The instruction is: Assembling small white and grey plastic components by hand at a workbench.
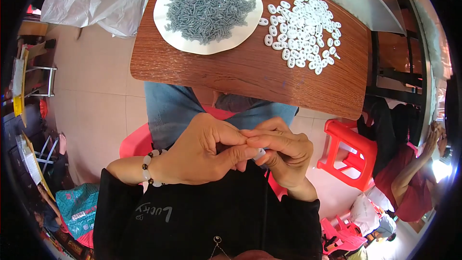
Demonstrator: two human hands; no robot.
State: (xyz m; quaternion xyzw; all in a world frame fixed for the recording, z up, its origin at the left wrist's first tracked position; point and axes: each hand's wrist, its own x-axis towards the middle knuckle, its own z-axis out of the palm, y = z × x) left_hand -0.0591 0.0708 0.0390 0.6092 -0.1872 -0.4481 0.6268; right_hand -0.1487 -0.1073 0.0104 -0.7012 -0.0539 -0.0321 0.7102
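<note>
In front of my body, above my lap, both hands meet at the fingertips. My left hand (202,149), with a beaded bracelet on its wrist, is closed in a pinch at a small white plastic piece (260,153). My right hand (286,151) closes its thumb and fingers around the same piece from the other side. Only a bit of the piece shows between the fingers, the rest is hidden. On the table beyond lie a heap of small grey spring-like pieces (207,7) and a spread of white oval two-holed plastic pieces (303,29).
The wooden table (231,74) has its near edge just beyond my knees. A white wavy-rimmed plate (192,47) holds the grey heap. White plastic sheeting (98,2) hangs at the far left. A red stool (349,154) stands at right, with other people nearby.
</note>
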